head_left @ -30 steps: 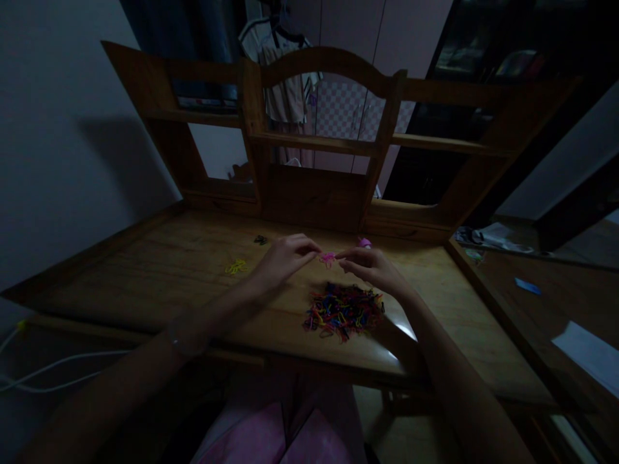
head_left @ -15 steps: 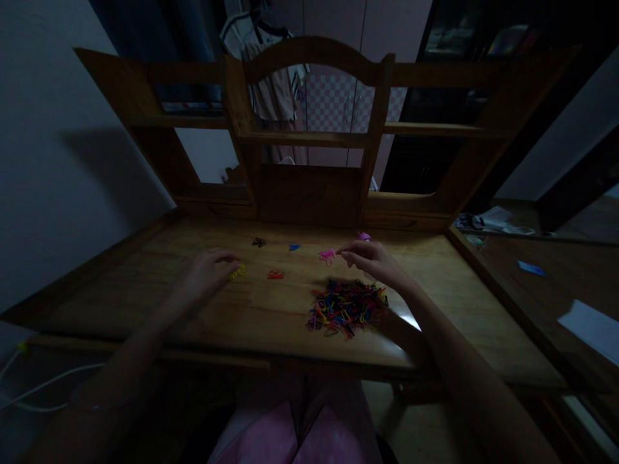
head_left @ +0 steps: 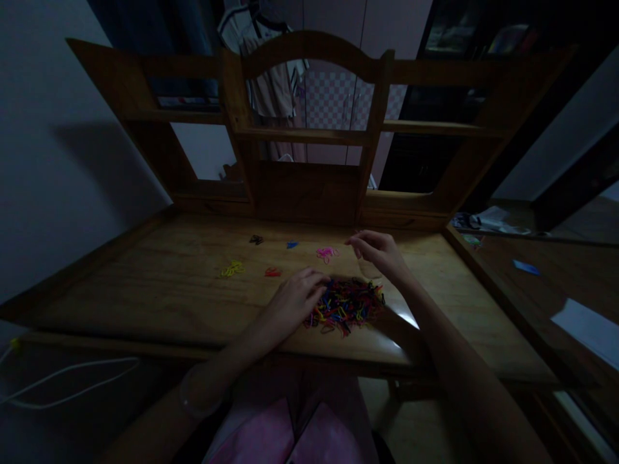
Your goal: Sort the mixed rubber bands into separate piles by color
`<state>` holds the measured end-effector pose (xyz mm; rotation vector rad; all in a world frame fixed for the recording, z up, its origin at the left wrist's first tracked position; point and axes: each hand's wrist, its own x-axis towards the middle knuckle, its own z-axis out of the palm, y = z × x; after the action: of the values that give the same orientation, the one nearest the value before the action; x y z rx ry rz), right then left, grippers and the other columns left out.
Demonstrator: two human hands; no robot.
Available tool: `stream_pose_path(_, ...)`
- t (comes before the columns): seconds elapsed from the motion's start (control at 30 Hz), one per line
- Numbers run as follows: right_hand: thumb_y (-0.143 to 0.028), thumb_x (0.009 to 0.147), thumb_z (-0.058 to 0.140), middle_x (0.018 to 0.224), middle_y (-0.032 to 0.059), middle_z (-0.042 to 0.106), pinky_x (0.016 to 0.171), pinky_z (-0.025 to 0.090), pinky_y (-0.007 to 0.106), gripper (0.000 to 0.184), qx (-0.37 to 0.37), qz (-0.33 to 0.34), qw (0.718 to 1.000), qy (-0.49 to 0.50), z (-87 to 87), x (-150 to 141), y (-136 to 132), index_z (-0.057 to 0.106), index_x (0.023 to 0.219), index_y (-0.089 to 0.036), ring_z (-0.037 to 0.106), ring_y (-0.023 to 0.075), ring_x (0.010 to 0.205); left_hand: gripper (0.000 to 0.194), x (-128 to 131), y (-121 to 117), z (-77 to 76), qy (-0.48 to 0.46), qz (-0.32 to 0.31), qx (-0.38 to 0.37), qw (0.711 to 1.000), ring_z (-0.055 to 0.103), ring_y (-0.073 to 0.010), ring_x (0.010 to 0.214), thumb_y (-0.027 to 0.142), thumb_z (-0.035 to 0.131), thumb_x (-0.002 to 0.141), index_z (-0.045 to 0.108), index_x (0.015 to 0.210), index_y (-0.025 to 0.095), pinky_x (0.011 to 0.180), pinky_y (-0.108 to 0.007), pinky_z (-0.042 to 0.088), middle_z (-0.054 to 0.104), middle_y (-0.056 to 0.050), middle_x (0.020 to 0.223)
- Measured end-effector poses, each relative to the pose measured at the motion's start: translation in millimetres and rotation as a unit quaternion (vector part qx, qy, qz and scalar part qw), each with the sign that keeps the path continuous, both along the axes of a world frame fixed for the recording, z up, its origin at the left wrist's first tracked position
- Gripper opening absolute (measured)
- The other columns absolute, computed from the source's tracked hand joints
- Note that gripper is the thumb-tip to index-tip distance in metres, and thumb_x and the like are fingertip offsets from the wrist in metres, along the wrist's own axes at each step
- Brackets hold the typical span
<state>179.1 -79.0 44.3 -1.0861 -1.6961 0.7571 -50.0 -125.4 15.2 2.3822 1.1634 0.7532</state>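
Head: heaped small multicoloured loops (head_left: pixel 350 307), 3 o'clock from nearer left hand (head_left: pixel 296 295)
Right hand (head_left: pixel 380 250): loops toward 7 o'clock
Both grasps: unclear

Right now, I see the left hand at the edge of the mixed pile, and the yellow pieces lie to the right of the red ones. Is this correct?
Not quite: in the head view, the yellow pieces lie to the left of the red ones. The left hand is indeed at the edge of the mixed pile.
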Motion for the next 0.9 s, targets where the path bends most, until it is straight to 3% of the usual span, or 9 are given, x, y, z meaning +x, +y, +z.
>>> stream_pose_path(0.13, -0.039, 0.087, 0.055, 0.061, -0.0007, 0.052, 0.052, 0.033, 0.024, 0.029, 0.001, -0.004, 1.000, 0.011, 2.1, 0.4, -1.4, 0.070, 0.084, -0.015, 0.046, 0.0097, 0.057, 0.026, 4.7, 7.3, -7.0, 0.028, -0.029, 0.000, 0.999, 0.059, -0.0205, 0.102, 0.018, 0.047, 0.091, 0.064, 0.110, 0.022, 0.090, -0.033, 0.046, 0.063, -0.006, 0.106)
stream_pose_path(0.3, -0.037, 0.086, 0.056, 0.060, -0.0009, 0.052, 0.053, 0.035, 0.024, 0.026, 0.008, -0.002, 1.000, 0.020, 3.8, 0.4, -3.1, 0.069, 0.082, -0.016, 0.046, 0.0100, 0.056, 0.021, 4.0, 10.2, -11.7, 0.045, -0.034, -0.018, 0.998, 0.060, -0.0210, 0.098, 0.018, 0.053, 0.087, 0.066, 0.102, 0.023, 0.088, -0.034, 0.047, 0.065, -0.004, 0.102)
stream_pose_path(0.47, -0.037, 0.086, 0.056, 0.059, -0.0008, 0.052, 0.052, 0.034, 0.024, 0.026, 0.002, -0.003, 1.000, 0.018, 3.9, 1.2, -2.7, 0.069, 0.081, -0.015, 0.045, 0.0097, 0.055, 0.013, -0.5, 13.3, -2.7, 0.022, -0.020, -0.031, 0.999, 0.062, -0.0208, 0.090, 0.019, 0.056, 0.083, 0.068, 0.089, 0.022, 0.083, -0.033, 0.048, 0.068, -0.004, 0.093)
stream_pose_path(0.67, -0.040, 0.085, 0.055, 0.060, 0.0003, 0.054, 0.053, 0.036, 0.024, 0.029, 0.002, -0.015, 1.000, 0.012, 2.6, 2.1, -1.6, 0.069, 0.081, -0.016, 0.048, 0.0109, 0.057, 0.017, -8.9, 25.9, 14.5, -0.020, -0.002, -0.059, 0.998, 0.063, -0.0210, 0.089, 0.020, 0.055, 0.081, 0.070, 0.089, 0.020, 0.080, -0.031, 0.049, 0.070, -0.005, 0.092)
stream_pose_path(0.9, -0.037, 0.085, 0.056, 0.062, 0.0006, 0.055, 0.055, 0.037, 0.025, 0.026, -0.001, -0.018, 1.000, 0.011, 0.5, 3.2, 0.8, 0.069, 0.079, -0.016, 0.049, 0.0110, 0.058, 0.022, -12.4, 39.4, 3.0, 0.025, -0.032, -0.061, 0.997, 0.061, -0.0219, 0.093, 0.020, 0.055, 0.082, 0.070, 0.098, 0.023, 0.083, -0.034, 0.047, 0.070, -0.005, 0.099)
